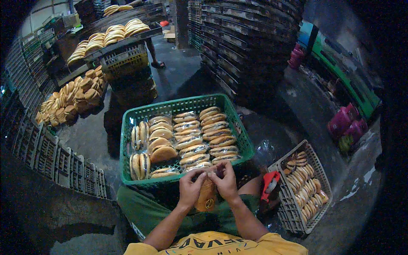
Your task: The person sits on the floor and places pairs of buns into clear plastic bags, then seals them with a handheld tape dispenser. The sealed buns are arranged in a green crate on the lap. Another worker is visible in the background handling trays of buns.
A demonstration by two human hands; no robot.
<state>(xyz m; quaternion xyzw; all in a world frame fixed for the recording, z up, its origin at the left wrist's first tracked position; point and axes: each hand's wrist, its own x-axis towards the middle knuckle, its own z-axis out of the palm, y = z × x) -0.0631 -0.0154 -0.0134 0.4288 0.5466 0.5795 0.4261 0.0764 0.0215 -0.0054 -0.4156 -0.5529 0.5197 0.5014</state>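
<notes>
At the near edge of a green plastic crate [127,168], my left hand [192,187] and my right hand [225,180] meet. Both are closed, thumbs and fingertips pinching the top of a bread packet [207,197]. It hangs below them over my lap, golden-brown with a dark round mark. Inside the crate lie rows of flat round filled buns [216,127], several of them in clear wrappers. One browner bun pack [162,153] lies with its round face up near the crate's middle. My fingers hide part of the packet's mouth.
A grey crate [282,204] of buns stands at the right, beside a red object [270,185]. Loose buns [70,102] are heaped at the far left, near a bun-laden tray [123,44]. Dark stacked trays [250,46] rise ahead. Pink gas cylinders [346,123] stand far right.
</notes>
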